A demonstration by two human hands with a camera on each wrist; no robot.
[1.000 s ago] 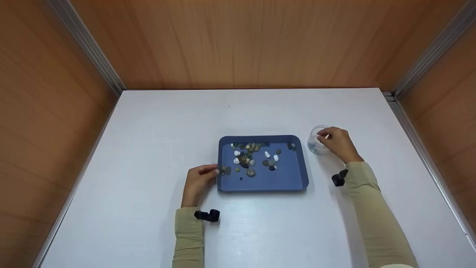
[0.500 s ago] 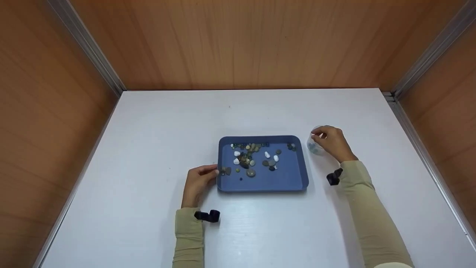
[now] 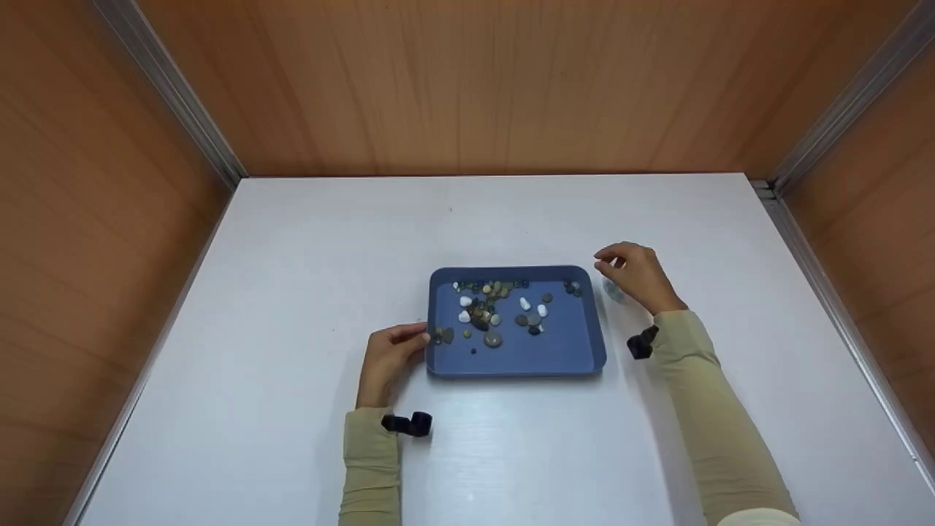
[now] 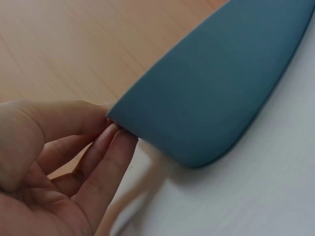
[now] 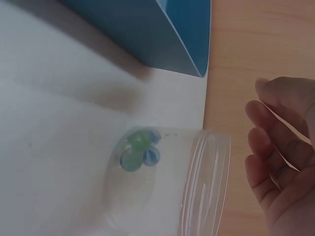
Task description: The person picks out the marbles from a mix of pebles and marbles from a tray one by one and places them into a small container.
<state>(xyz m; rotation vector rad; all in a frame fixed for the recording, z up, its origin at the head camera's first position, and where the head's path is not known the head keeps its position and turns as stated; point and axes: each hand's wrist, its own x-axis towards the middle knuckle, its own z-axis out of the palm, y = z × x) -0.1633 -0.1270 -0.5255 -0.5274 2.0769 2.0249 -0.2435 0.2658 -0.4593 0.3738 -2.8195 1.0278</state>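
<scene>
My left hand [image 3: 388,359] pinches the left rim of a blue rectangular tray [image 3: 566,354]; in the left wrist view, thumb and fingers meet at the edge of its wall [image 4: 197,98]. Inside the tray lie white, grey and brown pebbles [image 3: 493,339] along with small glass marbles [image 3: 573,288]. My right hand [image 3: 637,276] hovers by the tray's upper right corner, fingers loosely bent and holding nothing. Beneath it stands a clear open jar [image 5: 167,196], largely covered by the hand in the head view. Several green and blue marbles [image 5: 132,160] sit at the jar's bottom.
The white table [image 3: 292,277] is bounded by wood-patterned panels [image 3: 467,88] at the back and both sides, joined by metal profiles [image 3: 182,95]. A small black camera is strapped to each wrist.
My right hand has moved left from above the jar's mouth toward the tray's upper right corner. My left hand and the tray have stayed in place.
</scene>
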